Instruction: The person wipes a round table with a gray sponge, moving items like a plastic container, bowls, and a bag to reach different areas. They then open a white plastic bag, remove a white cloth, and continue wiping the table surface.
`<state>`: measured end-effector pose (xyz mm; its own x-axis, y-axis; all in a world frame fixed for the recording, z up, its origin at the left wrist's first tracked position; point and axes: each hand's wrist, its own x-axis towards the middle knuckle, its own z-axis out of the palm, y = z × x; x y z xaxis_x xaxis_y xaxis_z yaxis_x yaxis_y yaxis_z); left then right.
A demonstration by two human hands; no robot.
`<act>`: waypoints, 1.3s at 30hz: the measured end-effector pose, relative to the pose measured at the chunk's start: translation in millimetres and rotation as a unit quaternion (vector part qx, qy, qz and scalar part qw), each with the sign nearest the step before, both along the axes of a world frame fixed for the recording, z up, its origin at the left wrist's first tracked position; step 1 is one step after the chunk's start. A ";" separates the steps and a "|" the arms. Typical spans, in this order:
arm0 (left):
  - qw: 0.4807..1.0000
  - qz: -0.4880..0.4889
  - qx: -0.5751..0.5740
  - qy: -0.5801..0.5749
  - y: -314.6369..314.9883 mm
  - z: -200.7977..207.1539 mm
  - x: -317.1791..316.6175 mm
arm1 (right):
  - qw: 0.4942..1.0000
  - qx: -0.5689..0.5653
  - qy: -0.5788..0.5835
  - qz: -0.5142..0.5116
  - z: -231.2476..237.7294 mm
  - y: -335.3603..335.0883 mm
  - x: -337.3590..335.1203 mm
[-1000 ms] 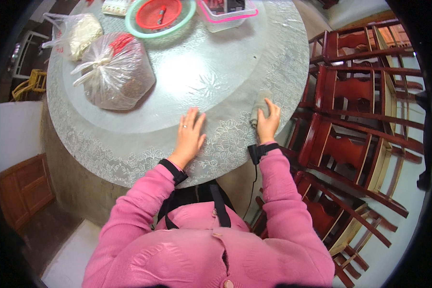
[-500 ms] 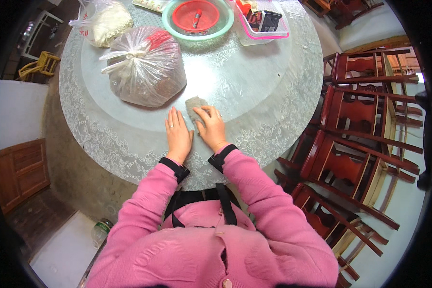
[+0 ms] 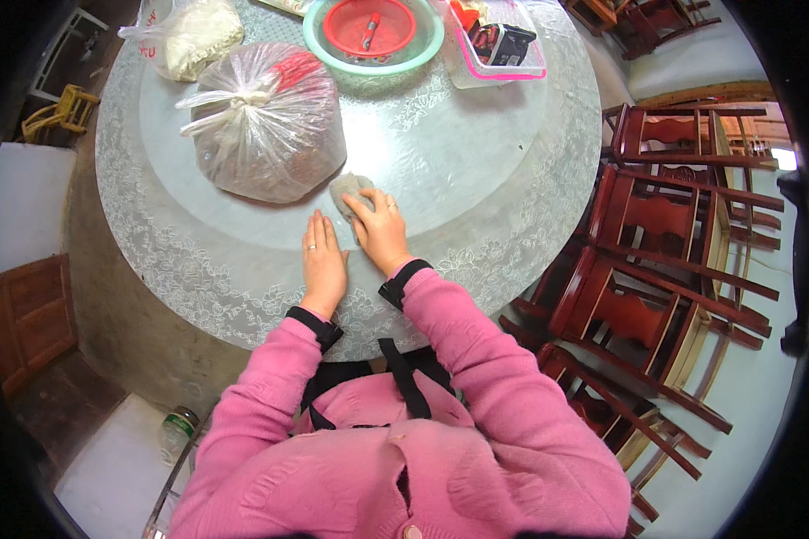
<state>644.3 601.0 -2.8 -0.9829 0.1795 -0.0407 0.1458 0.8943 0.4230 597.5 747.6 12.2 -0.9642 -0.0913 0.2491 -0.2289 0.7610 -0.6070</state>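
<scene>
Flat on the round table, my left hand has its fingers stretched out and holds nothing. My right hand is curled over a small bunched grey cloth, its fingertips gripping the near part. The cloth lies on the tabletop, just past my left fingertips. Beyond both hands, to the left, a knotted clear plastic bag stands bulging with brownish contents; what they are I cannot tell.
At the far side sit a pale green basin with a red bowl inside, a pink-rimmed plastic box of packets, and another bag with whitish contents. Dark red wooden chairs are stacked to the right.
My right hand and the grey cloth have shifted a little left, and the cloth looks more bunched. My left hand stays flat. The whole view has moved slightly.
</scene>
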 end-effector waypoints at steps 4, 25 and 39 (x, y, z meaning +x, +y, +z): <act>1.000 0.004 -0.004 -0.016 0.0 -0.7 0.9 | 1.000 -0.009 0.008 -0.021 0.3 22.9 -22.4; 0.998 0.003 -0.003 -0.062 147.3 25.2 -40.8 | 0.992 0.004 -0.047 -0.121 5.4 190.9 -83.5; 0.997 0.020 -0.023 -0.075 164.8 19.3 -46.3 | 0.985 0.038 -0.039 -0.162 1.7 299.9 -140.6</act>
<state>598.0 765.8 16.6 -0.9714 0.1351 -0.1952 0.0480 0.9171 0.3956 456.9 1047.5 13.9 -0.9618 0.2080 0.1781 0.0773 0.8301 -0.5523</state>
